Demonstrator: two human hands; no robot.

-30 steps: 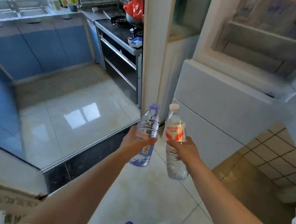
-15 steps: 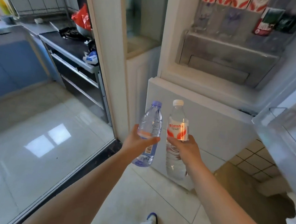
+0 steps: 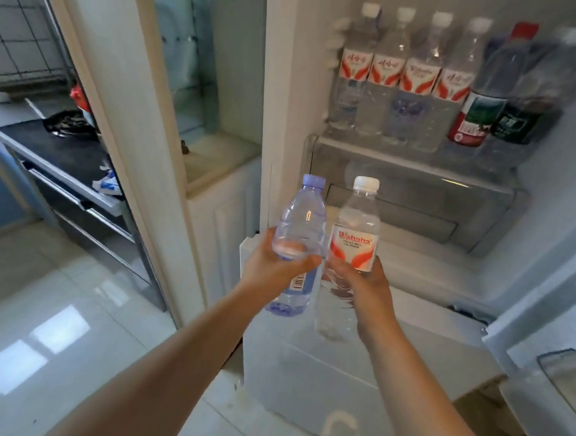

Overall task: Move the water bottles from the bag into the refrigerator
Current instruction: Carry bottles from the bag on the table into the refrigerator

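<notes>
My left hand grips a blue-tinted water bottle with a blue cap, held upright around its middle. My right hand grips a clear water bottle with a white cap and a red-and-white label. Both bottles are held side by side in front of the open refrigerator, below its shelf. On that shelf stand several water bottles in a row. The bag is out of view.
A clear drawer sits under the shelf. The open fridge door is at the right with a door bin. A white door frame stands left of the fridge, with a stove counter beyond it. Glossy floor tiles lie below.
The view has swung right and up toward the open refrigerator, and the shelf of bottles has come into sight. Both hands have carried their bottles closer to the fridge.
</notes>
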